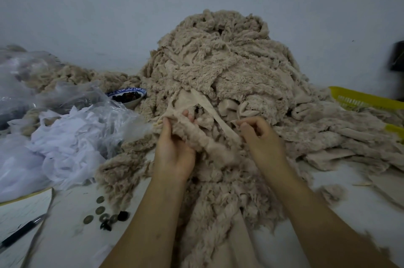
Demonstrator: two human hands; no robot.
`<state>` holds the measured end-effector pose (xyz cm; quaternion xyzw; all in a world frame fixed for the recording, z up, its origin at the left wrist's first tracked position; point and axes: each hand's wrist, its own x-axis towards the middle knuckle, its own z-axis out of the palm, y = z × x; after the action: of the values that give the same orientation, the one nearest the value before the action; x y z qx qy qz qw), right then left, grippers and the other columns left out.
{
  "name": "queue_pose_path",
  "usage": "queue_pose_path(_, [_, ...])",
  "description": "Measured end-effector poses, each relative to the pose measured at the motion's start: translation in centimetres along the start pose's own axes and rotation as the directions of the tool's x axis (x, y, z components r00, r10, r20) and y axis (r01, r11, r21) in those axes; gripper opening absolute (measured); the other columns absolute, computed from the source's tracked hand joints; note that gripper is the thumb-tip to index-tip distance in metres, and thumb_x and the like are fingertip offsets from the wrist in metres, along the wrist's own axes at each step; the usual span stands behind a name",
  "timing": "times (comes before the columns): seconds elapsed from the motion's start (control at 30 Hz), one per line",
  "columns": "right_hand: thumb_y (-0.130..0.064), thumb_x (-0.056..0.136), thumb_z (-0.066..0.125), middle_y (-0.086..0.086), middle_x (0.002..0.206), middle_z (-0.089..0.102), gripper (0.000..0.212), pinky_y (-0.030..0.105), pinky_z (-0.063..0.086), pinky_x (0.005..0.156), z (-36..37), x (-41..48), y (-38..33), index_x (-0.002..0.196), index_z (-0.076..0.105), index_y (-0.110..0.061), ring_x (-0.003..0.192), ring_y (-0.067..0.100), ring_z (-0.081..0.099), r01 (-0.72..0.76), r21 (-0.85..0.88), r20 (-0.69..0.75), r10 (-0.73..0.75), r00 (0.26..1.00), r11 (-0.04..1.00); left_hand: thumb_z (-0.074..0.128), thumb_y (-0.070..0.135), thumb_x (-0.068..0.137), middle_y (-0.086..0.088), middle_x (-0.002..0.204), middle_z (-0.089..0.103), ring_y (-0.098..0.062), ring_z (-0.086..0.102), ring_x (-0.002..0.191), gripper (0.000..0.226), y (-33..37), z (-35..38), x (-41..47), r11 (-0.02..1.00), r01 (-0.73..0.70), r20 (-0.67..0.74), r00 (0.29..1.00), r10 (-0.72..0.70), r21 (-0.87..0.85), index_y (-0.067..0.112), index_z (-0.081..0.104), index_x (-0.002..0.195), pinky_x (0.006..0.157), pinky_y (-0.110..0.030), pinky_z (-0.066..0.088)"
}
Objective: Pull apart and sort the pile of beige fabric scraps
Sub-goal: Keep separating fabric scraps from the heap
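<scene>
A tall pile of beige fluffy fabric scraps (220,57) rises against the wall in the middle of the table and spreads toward me. My left hand (175,145) grips a furry beige scrap (203,140) at the pile's front, thumb on its left edge and fingers curled over its top. My right hand (258,132) pinches the end of another beige piece (238,122) just to the right. A thin smooth beige strip (220,121) runs diagonally between the two hands. More scraps lie flat to the right (341,136).
Crumpled clear and white plastic bags (65,136) fill the left side. A blue-rimmed bowl (129,96) with dark pieces sits behind them. Coins and dark buttons (105,216) lie near a pen (21,232) on a notebook. A yellow basket (358,98) stands at right.
</scene>
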<state>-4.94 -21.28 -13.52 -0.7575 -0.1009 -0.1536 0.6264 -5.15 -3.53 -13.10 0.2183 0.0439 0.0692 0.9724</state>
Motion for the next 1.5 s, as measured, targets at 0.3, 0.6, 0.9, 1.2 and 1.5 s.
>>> queue_pose_path(0.3, [-0.088,0.056,0.061,-0.048,0.116,0.028,0.097,0.009,0.035,0.088,1.7,-0.8,1.1,0.139,0.033,-0.046,0.111,-0.021,0.037,0.208,-0.327,0.533,-0.002,0.846,0.922,0.048,0.041,0.102,-0.014,0.109,0.075,-0.017,0.074,0.097,0.049,-0.7,0.3,-0.4,0.999,0.022,0.032,0.999,-0.024,0.042,-0.001,0.073,0.106,0.078,-0.027,0.061])
queue_pose_path(0.6, [-0.036,0.103,0.047,-0.020,0.077,0.065,0.026,0.015,0.044,0.061,1.2,-0.6,0.4,0.086,0.066,-0.034,0.069,-0.003,0.058,0.001,-0.086,0.316,0.026,0.948,0.996,0.048,0.032,0.104,-0.009,0.100,0.077,-0.018,0.074,0.087,0.033,-0.6,0.4,-0.5,0.985,0.017,-0.149,0.989,0.009,0.171,0.007,0.067,0.115,0.065,-0.033,0.060])
queue_pose_path(0.9, [-0.033,0.104,0.049,-0.004,0.050,0.054,0.036,0.018,0.031,0.034,0.5,0.2,-0.4,0.084,0.074,-0.016,0.037,0.005,0.040,-0.510,0.582,0.347,0.373,0.860,0.633,0.045,0.048,0.102,0.000,0.058,0.043,-0.015,0.042,0.053,0.049,-2.2,0.7,-1.9,0.182,-0.053,0.001,0.961,0.275,0.982,0.015,0.045,0.066,0.053,-0.030,0.032])
queue_pose_path(1.2, [-0.042,0.101,0.051,-0.001,0.054,0.066,0.055,0.017,0.039,0.034,0.1,0.3,-0.3,0.057,0.076,-0.020,0.040,0.008,0.059,-0.490,0.416,0.201,0.448,0.871,0.766,0.056,0.021,0.090,0.036,0.118,0.042,0.018,0.037,0.116,0.039,-3.1,0.4,-2.2,-0.131,-0.626,0.635,0.772,0.040,0.769,0.039,0.056,0.124,0.088,0.004,0.029])
queue_pose_path(1.5, [-0.076,0.091,0.034,-0.009,0.068,0.064,0.052,0.025,0.045,0.060,1.1,0.5,0.7,0.076,0.058,-0.031,0.062,0.008,0.057,-0.391,0.039,0.145,0.382,0.913,0.920,0.053,0.040,0.099,0.015,0.096,0.075,0.000,0.070,0.089,0.020,-3.5,0.9,-2.6,0.488,-0.167,0.188,0.982,0.007,0.857,0.041,0.072,0.106,0.081,-0.023,0.056])
